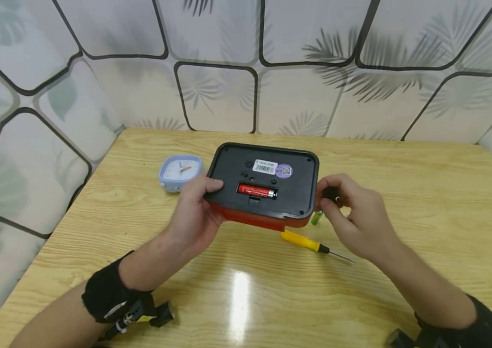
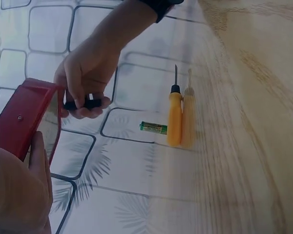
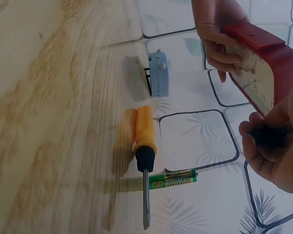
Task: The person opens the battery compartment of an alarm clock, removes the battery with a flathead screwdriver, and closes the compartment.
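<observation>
Left hand (image 1: 195,205) is gripping the red clock (image 1: 263,186) back-up, 1 red battery (image 1: 257,190) seated; right hand (image 1: 352,212) is pinching a small black piece (image 1: 330,194) beside the yellow screwdriver (image 1: 311,245).

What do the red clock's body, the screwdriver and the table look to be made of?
Red clock: likely moulded plastic, matte black back and glossier red shell with rounded edges. Screwdriver: yellow handle and black collar look plastic; the thin grey shaft looks like metal. Table: pale wood grain under a glossy coat, judging by the light glare; solid or laminate, I cannot tell.
</observation>
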`<state>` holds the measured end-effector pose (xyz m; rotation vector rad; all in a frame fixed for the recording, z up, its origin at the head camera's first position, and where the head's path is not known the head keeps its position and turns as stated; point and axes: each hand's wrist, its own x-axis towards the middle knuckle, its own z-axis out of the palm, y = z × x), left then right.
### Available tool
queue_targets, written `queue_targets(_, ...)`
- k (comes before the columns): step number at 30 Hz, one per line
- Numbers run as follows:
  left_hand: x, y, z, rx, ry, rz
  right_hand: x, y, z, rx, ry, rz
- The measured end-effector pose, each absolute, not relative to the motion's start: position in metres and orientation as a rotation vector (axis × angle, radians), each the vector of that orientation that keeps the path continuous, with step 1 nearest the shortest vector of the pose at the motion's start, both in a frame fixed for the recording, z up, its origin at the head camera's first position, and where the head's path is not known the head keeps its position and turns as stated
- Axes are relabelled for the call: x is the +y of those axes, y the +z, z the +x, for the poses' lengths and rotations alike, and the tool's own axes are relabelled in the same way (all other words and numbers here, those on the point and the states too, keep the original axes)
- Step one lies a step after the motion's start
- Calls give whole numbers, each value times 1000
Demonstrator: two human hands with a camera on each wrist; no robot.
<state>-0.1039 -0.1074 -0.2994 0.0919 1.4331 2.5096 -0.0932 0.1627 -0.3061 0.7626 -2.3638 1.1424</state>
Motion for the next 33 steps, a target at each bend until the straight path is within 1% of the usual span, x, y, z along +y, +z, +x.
queue_targets(5, -106, -302, -101, 1304, 2547, 262, 164, -309, -93, -2653, 1134, 794)
queue_targets(10, -107, -304, -100, 1197, 2549, 364, 161, -316, -95, -2892, 1070, 1016)
queue_targets(13, -107, -305, -100, 1161, 2540, 359, 159, -321, -96, -2977, 966, 1131)
queue_targets(22, -104, -304, -99, 1241, 2531, 315, 158, -332, -94, -3144, 679, 1169)
queue_targets(27, -104, -307, -100, 1354, 2514, 274, 157, -335, -95, -3231, 516, 1248)
queue_targets(33, -105, -306, -99, 1479, 2476, 240, 157, -331, -94, -3204, 560, 1328)
